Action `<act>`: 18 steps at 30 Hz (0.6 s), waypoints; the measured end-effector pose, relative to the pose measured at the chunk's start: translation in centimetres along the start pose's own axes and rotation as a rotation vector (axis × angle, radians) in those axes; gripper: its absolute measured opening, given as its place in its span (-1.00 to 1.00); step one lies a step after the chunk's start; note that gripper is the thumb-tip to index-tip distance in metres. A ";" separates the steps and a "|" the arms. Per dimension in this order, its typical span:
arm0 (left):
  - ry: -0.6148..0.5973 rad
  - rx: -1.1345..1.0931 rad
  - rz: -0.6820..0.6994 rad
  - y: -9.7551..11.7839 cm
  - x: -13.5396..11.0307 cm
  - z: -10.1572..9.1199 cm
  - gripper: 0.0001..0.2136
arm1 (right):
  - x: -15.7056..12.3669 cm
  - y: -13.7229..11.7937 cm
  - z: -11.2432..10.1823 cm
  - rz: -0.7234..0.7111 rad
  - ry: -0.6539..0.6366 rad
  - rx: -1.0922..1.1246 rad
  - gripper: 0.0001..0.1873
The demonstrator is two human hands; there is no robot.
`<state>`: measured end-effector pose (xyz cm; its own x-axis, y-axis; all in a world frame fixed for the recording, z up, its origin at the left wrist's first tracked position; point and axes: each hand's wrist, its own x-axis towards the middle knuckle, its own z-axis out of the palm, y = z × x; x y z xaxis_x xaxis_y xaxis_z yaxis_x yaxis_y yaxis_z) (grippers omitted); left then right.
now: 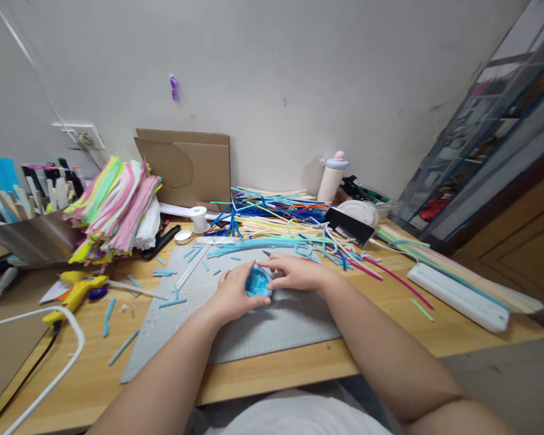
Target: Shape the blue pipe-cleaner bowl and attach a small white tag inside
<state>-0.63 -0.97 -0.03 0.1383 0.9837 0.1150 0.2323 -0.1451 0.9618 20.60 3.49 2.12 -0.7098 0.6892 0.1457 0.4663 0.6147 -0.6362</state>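
A round, light-blue bowl-like piece (pixel 258 283) with a fuzzy surface sits between my two hands over the grey cutting mat (pixel 272 329). My left hand (pixel 234 291) curves around its left side, thumb along the near edge. From the other side, my right hand (pixel 294 273) grips the right edge, with the index finger reaching over the far rim. The fingers cover part of the piece. Cut light-blue pipe cleaner bits (pixel 164 273) are scattered on the mat left of my hands, next to thin clear glue sticks (pixel 190 272).
Bundles of coloured pipe cleaners (pixel 281 208) lie behind the mat. A yellow glue gun (pixel 75 293) with a cord rests at left, near a heap of pastel strips (pixel 118 208). At right are a black phone-like slab (pixel 349 226), a bottle (pixel 330 178) and a white power strip (pixel 457 296).
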 end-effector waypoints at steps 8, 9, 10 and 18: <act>-0.039 0.070 0.020 -0.5 0.3 0.1 -0.37 | 0.7 1.1 0.5 -0.026 -0.084 -0.014 -0.50; -0.049 0.086 0.030 -0.6 0.3 0.1 -0.37 | 0.8 1.3 0.6 -0.022 -0.086 -0.009 -0.50; -0.059 0.102 0.041 -0.8 0.3 0.1 -0.36 | 0.9 1.5 0.7 -0.015 -0.086 -0.002 -0.51; -0.106 0.274 0.130 -1.6 0.3 0.0 -0.38 | 1.4 2.3 1.7 0.079 -0.049 0.046 -0.65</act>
<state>-0.91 -0.45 -1.51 0.2797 0.9407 0.1919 0.4545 -0.3058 0.8366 19.77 5.18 -0.46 -0.6974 0.7144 0.0571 0.4980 0.5404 -0.6783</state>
